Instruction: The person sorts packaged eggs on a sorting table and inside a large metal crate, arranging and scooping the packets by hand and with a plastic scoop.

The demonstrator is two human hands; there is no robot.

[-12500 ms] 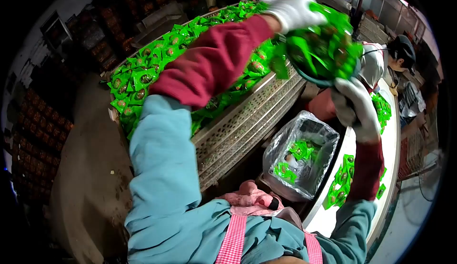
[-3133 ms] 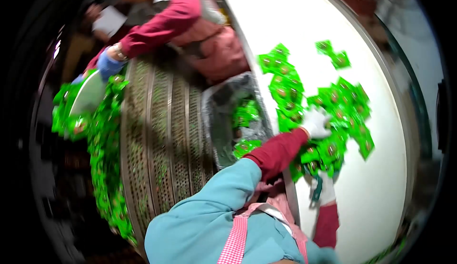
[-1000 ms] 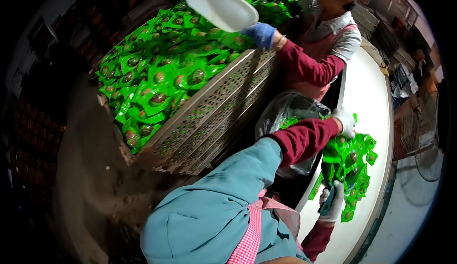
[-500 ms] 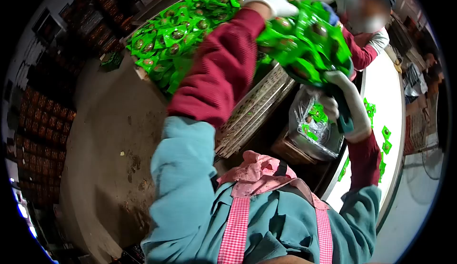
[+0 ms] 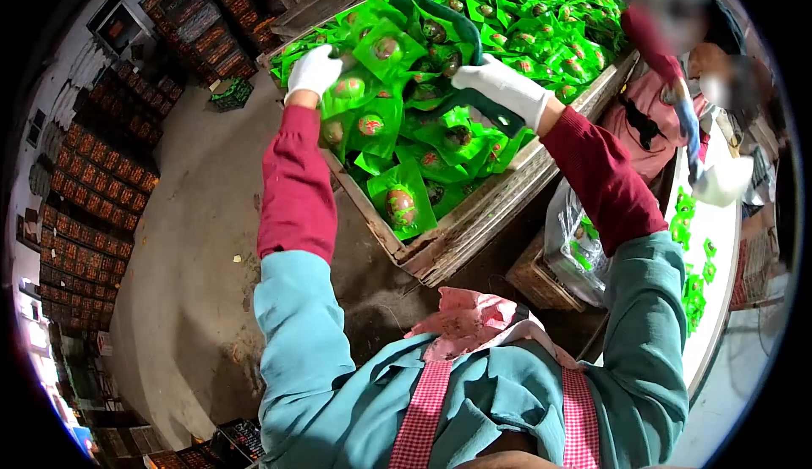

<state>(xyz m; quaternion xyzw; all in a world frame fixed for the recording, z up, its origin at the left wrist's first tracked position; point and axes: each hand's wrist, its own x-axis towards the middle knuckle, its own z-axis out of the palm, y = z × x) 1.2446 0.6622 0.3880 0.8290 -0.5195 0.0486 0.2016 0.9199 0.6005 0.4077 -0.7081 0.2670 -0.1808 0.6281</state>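
My left hand point(image 5: 315, 73), in a white glove, is at the left side of a heap of green plastic packets point(image 5: 370, 124). Its fingers look closed at the packets' edge, but what they grip is hidden. Each packet holds a round brown egg-like item with a red mark. My right hand point(image 5: 505, 88), also gloved in white, grips a dark green plastic container point(image 5: 492, 114), its exact kind unclear. The container lies tipped on the heap, its curved rim among the packets. All of these packets lie in a large wooden-edged bin point(image 5: 423, 253).
To the right, a co-worker in a pink apron point(image 5: 647, 126) stands beside a white work surface point(image 5: 677, 177) with green packets on it. A crate lined with clear plastic point(image 5: 568, 236) is below my right arm. Stacked crates point(image 5: 93, 215) line the left wall.
Both hands and the dark green container have moved left, over the bin's near corner. The container was upright and full of packets; now it is tipped, with packets spread around it.
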